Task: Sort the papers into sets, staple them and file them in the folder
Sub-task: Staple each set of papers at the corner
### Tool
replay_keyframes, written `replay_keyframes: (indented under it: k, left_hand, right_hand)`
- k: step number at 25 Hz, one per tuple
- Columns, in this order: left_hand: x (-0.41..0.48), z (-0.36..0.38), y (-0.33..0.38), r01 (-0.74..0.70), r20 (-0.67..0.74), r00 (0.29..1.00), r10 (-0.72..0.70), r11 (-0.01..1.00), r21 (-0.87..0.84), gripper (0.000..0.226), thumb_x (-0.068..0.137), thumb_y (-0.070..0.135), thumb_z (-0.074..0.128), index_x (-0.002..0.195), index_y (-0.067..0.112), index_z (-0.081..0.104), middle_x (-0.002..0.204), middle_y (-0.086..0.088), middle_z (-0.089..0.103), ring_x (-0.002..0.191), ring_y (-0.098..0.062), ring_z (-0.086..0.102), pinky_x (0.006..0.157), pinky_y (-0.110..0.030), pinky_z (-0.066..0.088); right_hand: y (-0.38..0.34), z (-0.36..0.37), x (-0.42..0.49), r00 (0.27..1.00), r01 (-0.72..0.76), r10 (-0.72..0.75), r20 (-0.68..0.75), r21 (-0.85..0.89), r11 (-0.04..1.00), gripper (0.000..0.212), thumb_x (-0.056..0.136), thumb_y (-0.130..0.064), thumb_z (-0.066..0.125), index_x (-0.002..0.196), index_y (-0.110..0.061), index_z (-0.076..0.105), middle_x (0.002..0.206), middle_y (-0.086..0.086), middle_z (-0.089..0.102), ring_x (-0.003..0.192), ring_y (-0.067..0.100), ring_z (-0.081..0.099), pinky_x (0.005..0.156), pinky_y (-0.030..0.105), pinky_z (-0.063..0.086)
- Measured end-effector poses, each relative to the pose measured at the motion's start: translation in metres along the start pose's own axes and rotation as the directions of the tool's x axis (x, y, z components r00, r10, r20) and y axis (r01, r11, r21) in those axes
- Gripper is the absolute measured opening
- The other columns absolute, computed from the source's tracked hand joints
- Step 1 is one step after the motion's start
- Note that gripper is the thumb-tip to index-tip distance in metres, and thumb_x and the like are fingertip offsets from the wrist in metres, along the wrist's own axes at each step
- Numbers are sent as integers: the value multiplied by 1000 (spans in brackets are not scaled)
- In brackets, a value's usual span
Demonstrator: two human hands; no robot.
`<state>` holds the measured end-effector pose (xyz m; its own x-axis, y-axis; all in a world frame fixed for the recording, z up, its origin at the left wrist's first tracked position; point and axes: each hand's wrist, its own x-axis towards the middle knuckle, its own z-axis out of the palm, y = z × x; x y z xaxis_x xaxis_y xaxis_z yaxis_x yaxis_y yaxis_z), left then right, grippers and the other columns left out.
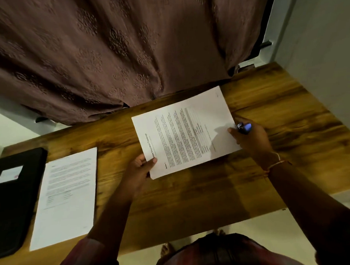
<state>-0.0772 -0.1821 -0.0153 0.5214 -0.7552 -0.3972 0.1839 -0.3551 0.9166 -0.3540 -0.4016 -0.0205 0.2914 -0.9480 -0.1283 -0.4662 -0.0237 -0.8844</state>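
On the grained wooden bench (193, 196), a flat rectangular set of printed papers (186, 131) lies at a slant, near the middle. The left hand (138, 171) pinches its near corner, thumb on top and fingers curled beneath. The right hand (253, 140) is clamped round a small stapler (243, 127), glossy blue with a metal glint, at the sheet's opposite edge. Well apart to the left lies a second white paper set (68, 198), just beside a black, matte, round-cornered folder (14, 211) bearing a pale label (10, 174). Behind the bench hangs a brown curtain (105, 55), pleated and embossed with floral motifs.
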Motion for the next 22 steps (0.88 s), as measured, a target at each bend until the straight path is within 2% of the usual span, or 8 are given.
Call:
replay_keyframes:
  k: [2,4,6,8,11,16,19,22]
  left_hand:
    - [-2,4,-3,-4,-22,1000,3,1000,-21,34,97,12,63,130,14,62,120,-5,73,110,-26,70,85,-42,59]
    - [-4,11,-6,-12,-40,999,10,997,-70,33,97,14,62,130,18,61,122,-3,72,113,-24,69,89,-45,58]
    - [-8,24,-7,-17,-67,998,7,991,-136,31,98,16,62,129,21,61,121,0,72,113,-20,69,86,-42,59]
    - [-13,42,-6,-21,-102,995,-3,973,-228,29,100,15,60,127,22,59,118,2,73,109,-16,70,80,-36,60]
    - [-19,72,-9,-40,-167,986,-14,948,-317,24,100,13,59,121,23,61,116,1,73,108,-19,71,83,-39,60]
    - [-24,98,-12,-44,-237,971,-41,939,-341,23,99,18,62,117,32,63,120,1,72,113,-22,68,93,-46,58]
    - [-23,98,-13,1,-207,975,-78,937,-348,28,98,19,63,123,33,61,120,-1,71,114,-23,68,93,-47,58]
    - [-23,100,-13,115,-158,970,-186,920,-374,34,97,13,63,128,28,59,120,-2,71,112,-20,68,88,-38,58]
  right_hand:
    - [2,3,-9,983,-55,60,-171,33,998,45,86,-48,71,121,-20,65,106,1,72,92,20,68,81,40,59]
    - [1,12,-34,956,-126,149,-254,102,987,45,85,-48,72,111,-12,66,96,2,71,89,21,67,73,30,55]
    - [-13,28,-69,969,-205,230,-92,222,953,34,87,-40,71,95,-7,67,75,5,64,69,20,62,53,18,45]
    - [-40,45,-104,955,-282,235,180,315,906,22,88,-36,71,80,-15,66,65,15,62,57,29,60,51,22,55]
    - [-63,70,-123,924,-303,175,341,371,878,11,90,-30,72,80,-26,69,96,23,69,92,42,64,87,50,54]
    - [-56,97,-121,915,-370,203,349,524,767,14,87,-20,76,91,-33,75,105,31,66,103,56,59,86,72,48]
    - [-47,99,-117,893,-438,281,352,531,726,15,87,-18,76,96,-30,74,81,14,74,78,34,73,73,48,62]
    - [-36,99,-115,871,-484,352,343,473,736,17,87,-17,76,103,-20,70,57,-2,64,46,7,56,48,23,50]
